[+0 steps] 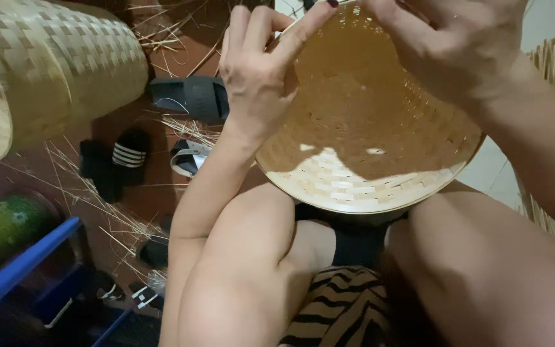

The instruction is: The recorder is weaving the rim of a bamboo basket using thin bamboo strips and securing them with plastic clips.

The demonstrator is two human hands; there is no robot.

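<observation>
Head cam: L hand (pixel 255 77) & R hand (pixel 451 45) both grip empty woven basket (pixel 367 148) rim.

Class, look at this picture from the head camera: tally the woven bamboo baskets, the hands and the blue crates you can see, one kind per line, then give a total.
Woven bamboo baskets: 2, one held over the lap, one lying on the floor
Hands: 2, left hand, right hand
Blue crates: 1
Total: 5
</observation>
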